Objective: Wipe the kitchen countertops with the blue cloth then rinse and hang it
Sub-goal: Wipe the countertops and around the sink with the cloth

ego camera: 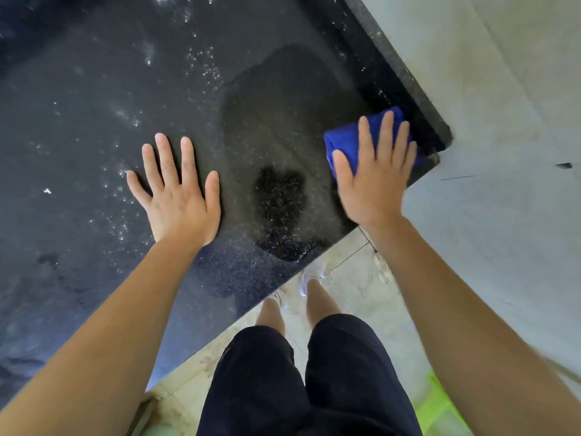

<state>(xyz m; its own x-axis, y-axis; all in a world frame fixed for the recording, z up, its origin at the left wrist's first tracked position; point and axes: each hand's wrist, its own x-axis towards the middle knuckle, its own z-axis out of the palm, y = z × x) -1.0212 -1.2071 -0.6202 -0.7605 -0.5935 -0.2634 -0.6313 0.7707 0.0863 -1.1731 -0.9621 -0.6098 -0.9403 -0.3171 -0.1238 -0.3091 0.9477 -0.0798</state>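
Cloth (345, 143), blue and folded, at the right corner of the bench (94, 121), under the right hand (374, 180). Nearest: dark shorts (314, 379), white shoes (309, 275) on tiled floor (355, 278). Farther: left hand (179, 199) flat on the bench, fingers spread, holding nothing. Right hand pressing flat on the cloth, fingers straight, slightly apart. Beyond: wet patch and droplets on dark stone; grey wall (503, 89) at right.

Glossy speckled stone countertop (94, 121) — soft blue cloth (345, 143)

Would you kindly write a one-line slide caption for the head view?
The right hand presses the blue cloth onto the countertop by the wall while the left hand rests flat nearby.
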